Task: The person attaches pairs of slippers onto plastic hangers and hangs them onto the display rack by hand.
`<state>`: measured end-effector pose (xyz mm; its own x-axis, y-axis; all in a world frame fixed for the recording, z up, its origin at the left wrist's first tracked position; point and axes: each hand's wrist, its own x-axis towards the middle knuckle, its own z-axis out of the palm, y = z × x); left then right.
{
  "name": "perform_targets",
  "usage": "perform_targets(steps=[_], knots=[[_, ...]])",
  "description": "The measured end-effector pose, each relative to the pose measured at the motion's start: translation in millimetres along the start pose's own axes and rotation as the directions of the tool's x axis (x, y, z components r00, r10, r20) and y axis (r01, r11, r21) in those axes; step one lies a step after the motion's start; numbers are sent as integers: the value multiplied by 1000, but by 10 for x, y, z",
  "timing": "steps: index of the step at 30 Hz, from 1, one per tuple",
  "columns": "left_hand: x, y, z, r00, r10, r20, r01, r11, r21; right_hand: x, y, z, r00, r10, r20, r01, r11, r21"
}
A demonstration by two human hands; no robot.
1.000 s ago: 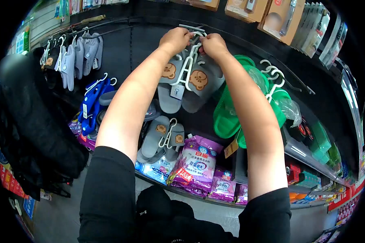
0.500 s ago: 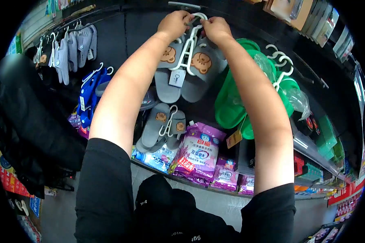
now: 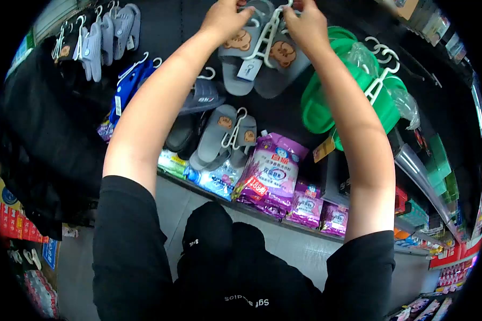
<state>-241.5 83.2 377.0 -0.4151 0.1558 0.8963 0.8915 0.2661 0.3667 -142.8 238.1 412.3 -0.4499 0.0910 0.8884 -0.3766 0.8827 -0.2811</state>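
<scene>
A pair of grey slides with brown bear faces [image 3: 240, 79] hangs high in front of me on a white plastic hanger [image 3: 263, 44], with a white tag [image 3: 249, 69] dangling from it. My left hand [image 3: 223, 20] is closed with its fingertips at the upper left of this pair, by a curved white hook. At the hanger's top, my right hand [image 3: 309, 25] pinches the hook. The top frame edge cuts off part of both hands' fingers. Beside my right forearm hang green slippers [image 3: 318, 107] on white hangers. A smaller bear pair [image 3: 218, 131] hangs below.
Purple detergent bags [image 3: 276, 171] line the low shelf, next to a blue-white pack [image 3: 215, 179]. Grey slippers [image 3: 107, 45] and blue clogs [image 3: 127, 93] hang at left, near a dark draped shape [image 3: 48, 128]. Clear shelf edging [image 3: 426, 176] juts out at right.
The view has tipped downward, so the slides and shelf appear higher. My hands are a little farther apart and lower against the hanger. The bear slides still hang in the same place.
</scene>
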Motion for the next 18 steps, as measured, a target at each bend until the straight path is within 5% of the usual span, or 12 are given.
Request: perform_targets(steps=[2,4,5,7,13,18], knots=[[-214,53,-251,978,-181,99,197,965,-175,-221,-47,-79,998,-44,-45,48,994,97],[-555,-213,-399,974,-178,143,199,968,-153,-532,-4,-127,991,-128,49,94,896,434],[-769,-329,-464,974,-145,171,172,973,-152,-748,-13,-148,991,-116,69,74,896,438],[-1246,-325,-592,905,-307,294,393,869,-302,-1216,-101,-218,948,39,315,-230,767,599],[-2703,-192,-827,657,-581,481,745,597,-296,-2406,35,-76,700,238,674,-605,698,382],[-3588,-262,-770,513,-700,496,858,421,-294,-3085,302,75,571,364,735,-761,571,308]])
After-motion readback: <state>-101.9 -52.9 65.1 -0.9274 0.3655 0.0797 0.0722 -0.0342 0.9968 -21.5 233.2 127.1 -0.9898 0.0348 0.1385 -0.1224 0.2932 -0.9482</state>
